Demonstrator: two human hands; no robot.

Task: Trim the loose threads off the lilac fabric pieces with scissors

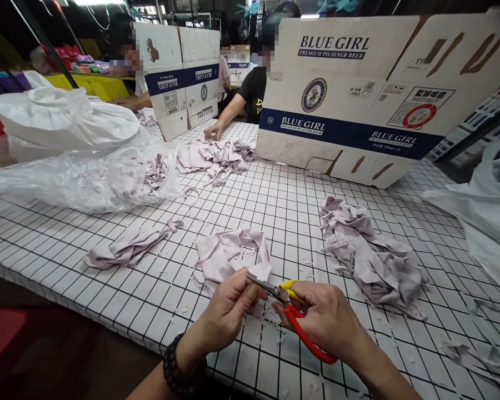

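Observation:
My right hand (329, 316) is closed on a pair of scissors (304, 339) with one red and one yellow handle. The blades point left and reach my left hand (231, 305). That hand is pinched closed at the near edge of a pale lilac fabric piece (223, 253), which lies in folds on the table just beyond it. My fingers hide what exactly sits between the blade tips. A crumpled heap of the same fabric (375, 255) lies to the right, and a twisted lilac piece (129, 244) to the left.
The grid-patterned cloth (291, 194) is strewn with small scraps. Beer-carton panels (337, 72) stand upright at the back. Clear plastic bags (87, 178) lie left, white plastic (491, 205) right. Across the table, a person's hand (214, 130) rests by a lilac fabric pile (216, 158).

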